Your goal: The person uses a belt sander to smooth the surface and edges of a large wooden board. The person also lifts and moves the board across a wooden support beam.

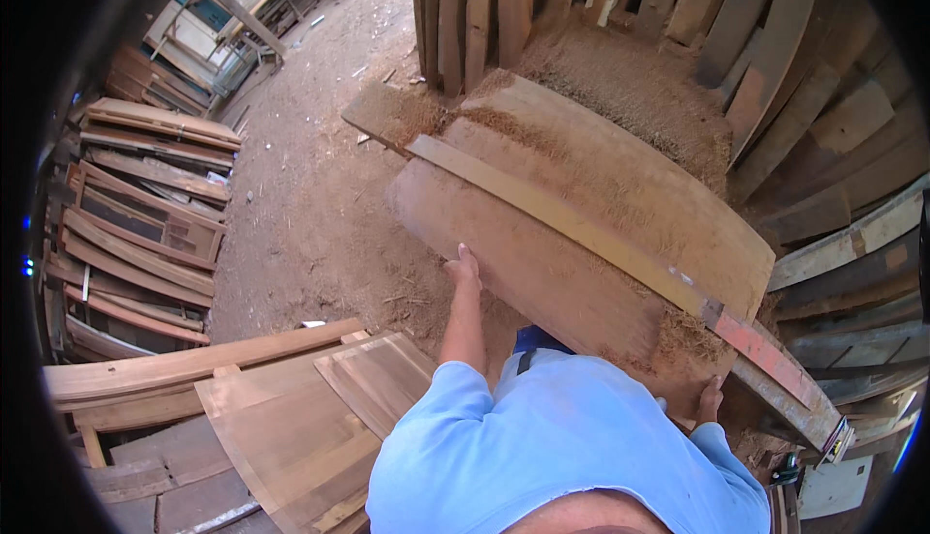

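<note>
A wide brown wooden panel [542, 263] lies in front of me, dusty, with shavings heaped near its right end. My left hand [465, 266] is closed on the panel's near edge toward its left end, the underside fingers hidden. At the right end of that same edge, my right hand [710, 400] grips it, partly hidden by my sleeve. A long, narrow yellowish strip [562, 210] with a faded pink end runs lengthwise along the panel's far side. Beyond the strip is a paler wooden panel [659, 185] strewn with wood shavings.
Upright planks [475, 21] lean at the back, and more boards [823, 127] curve along the right. Stacked frames and panels [145, 234] stand at the left. Close on my left are light wooden panels [300, 427]. Wood shavings [630, 89] cover the ground behind the panels.
</note>
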Action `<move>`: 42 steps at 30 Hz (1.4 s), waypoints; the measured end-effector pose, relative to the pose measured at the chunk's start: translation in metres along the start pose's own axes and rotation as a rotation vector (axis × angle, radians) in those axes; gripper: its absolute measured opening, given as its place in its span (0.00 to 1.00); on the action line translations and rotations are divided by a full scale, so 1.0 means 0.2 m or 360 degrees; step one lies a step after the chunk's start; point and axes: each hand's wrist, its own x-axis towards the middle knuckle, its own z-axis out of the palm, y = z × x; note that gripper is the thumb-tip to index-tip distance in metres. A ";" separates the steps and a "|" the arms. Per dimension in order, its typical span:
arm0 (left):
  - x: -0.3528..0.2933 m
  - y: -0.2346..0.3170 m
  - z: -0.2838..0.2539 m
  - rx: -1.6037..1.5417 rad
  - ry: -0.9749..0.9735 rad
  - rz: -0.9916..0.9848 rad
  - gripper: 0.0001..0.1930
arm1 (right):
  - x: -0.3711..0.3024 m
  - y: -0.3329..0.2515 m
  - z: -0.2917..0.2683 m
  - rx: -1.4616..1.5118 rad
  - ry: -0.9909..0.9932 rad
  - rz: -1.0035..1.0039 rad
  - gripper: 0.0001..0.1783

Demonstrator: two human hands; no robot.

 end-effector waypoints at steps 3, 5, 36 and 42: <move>0.03 0.15 -0.06 0.1163 0.0541 0.0621 0.40 | -0.34 -0.30 0.01 -0.0459 0.0250 0.0046 0.44; 0.06 0.28 -0.06 0.1211 0.0166 0.0955 0.41 | -0.56 -0.54 0.07 -0.0875 0.0353 -0.0139 0.41; 1.78 1.38 0.38 0.1998 -0.0133 0.1041 0.41 | -1.18 -2.06 1.30 -0.1080 0.0159 -0.1647 0.39; 1.75 1.40 0.42 0.2026 0.0023 0.1066 0.34 | -1.18 -2.07 1.29 -0.1078 0.0138 -0.1656 0.39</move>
